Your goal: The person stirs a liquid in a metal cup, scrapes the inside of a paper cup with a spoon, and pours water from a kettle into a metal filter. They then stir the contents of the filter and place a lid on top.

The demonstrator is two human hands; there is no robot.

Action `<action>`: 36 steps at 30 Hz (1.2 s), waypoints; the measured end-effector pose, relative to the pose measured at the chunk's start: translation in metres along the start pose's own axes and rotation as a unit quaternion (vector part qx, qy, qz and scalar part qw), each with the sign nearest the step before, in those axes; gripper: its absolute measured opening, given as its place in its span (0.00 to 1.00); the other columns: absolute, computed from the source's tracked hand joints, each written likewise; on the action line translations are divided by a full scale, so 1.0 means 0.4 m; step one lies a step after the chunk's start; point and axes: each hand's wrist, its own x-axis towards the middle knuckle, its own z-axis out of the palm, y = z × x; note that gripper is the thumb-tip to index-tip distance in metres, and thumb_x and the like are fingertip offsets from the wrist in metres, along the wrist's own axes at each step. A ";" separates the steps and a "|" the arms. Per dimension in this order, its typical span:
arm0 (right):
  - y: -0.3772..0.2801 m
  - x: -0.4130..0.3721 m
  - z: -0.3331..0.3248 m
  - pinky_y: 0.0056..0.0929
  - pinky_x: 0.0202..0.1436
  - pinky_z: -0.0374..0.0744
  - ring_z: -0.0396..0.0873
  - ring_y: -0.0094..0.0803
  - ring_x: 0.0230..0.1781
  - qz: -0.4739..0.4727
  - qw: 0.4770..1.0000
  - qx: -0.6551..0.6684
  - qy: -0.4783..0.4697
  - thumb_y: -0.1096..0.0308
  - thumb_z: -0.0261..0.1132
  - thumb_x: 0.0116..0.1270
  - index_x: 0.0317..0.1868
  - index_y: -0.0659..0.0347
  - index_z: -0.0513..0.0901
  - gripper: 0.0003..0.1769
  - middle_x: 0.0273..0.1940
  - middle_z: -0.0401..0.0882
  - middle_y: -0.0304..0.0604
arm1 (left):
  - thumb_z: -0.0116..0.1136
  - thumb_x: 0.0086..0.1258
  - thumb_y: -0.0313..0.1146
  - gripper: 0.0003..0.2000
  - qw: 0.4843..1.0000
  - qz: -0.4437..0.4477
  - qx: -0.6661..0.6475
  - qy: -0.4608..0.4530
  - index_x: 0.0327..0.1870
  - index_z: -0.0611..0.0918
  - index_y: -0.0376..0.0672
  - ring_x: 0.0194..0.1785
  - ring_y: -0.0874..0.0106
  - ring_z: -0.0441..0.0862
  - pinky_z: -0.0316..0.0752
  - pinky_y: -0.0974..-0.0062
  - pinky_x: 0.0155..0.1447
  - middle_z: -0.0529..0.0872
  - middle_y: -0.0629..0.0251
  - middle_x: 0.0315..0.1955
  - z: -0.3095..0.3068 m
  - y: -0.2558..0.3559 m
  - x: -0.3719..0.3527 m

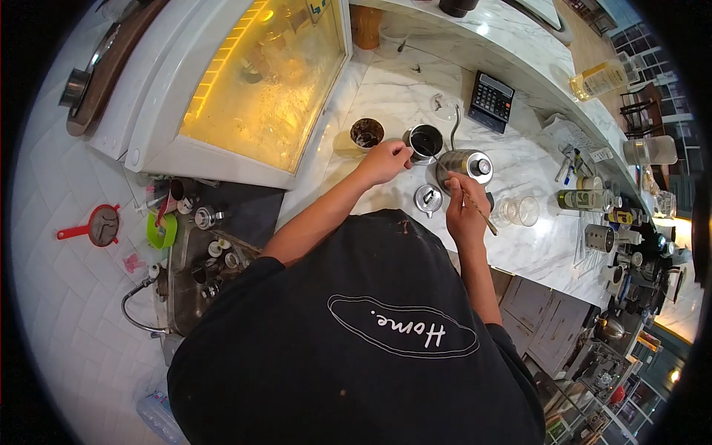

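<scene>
A small round metal pot (pixel 426 139) with dark liquid in it stands on the marble counter. The fingers of my left hand (pixel 387 161) are closed at its near left rim; the exact grip is partly hidden. In my right hand (pixel 466 206) is a thin long-handled spoon (pixel 486 216), its shaft slanting towards the pot; I cannot make out its tip. A steel gooseneck kettle (pixel 465 165) stands just beyond that hand. Between my hands lies a round metal lid (pixel 428 199). Behind my left hand is a cup (pixel 367 133) with dark residue inside.
Clear glasses (pixel 524 211) stand right of my right hand. Farther back lie a black calculator (pixel 490 101) and a clear round lid (pixel 444 107). A lit display case (pixel 252 89) borders the left side, above a cluttered sink (pixel 194 278). Bottles (pixel 584 199) and utensils crowd the right.
</scene>
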 end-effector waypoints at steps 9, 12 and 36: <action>0.010 0.003 -0.004 0.37 0.47 0.81 0.86 0.40 0.40 -0.003 1.000 0.009 0.004 0.69 0.61 0.79 0.49 0.61 0.88 0.09 0.38 0.90 0.44 | 0.55 0.81 0.44 0.17 1.000 -0.008 0.000 -0.019 0.40 0.86 0.37 0.37 0.76 0.83 0.79 0.73 0.46 0.91 0.65 0.33 -0.003 -0.007 0.008; 0.016 0.007 -0.005 0.37 0.46 0.81 0.86 0.41 0.39 -0.015 1.000 0.004 0.000 0.68 0.61 0.80 0.49 0.61 0.87 0.09 0.37 0.90 0.44 | 0.56 0.81 0.44 0.17 1.000 -0.011 -0.006 -0.020 0.40 0.86 0.37 0.37 0.76 0.84 0.79 0.73 0.46 0.91 0.65 0.33 -0.004 -0.005 0.006; 0.005 0.015 -0.010 0.39 0.52 0.82 0.87 0.47 0.47 -0.020 0.999 0.039 -0.009 0.72 0.61 0.78 0.46 0.61 0.87 0.08 0.45 0.90 0.48 | 0.55 0.81 0.44 0.17 1.000 -0.019 -0.004 -0.020 0.38 0.86 0.39 0.37 0.75 0.84 0.79 0.72 0.47 0.91 0.67 0.32 -0.005 0.006 -0.002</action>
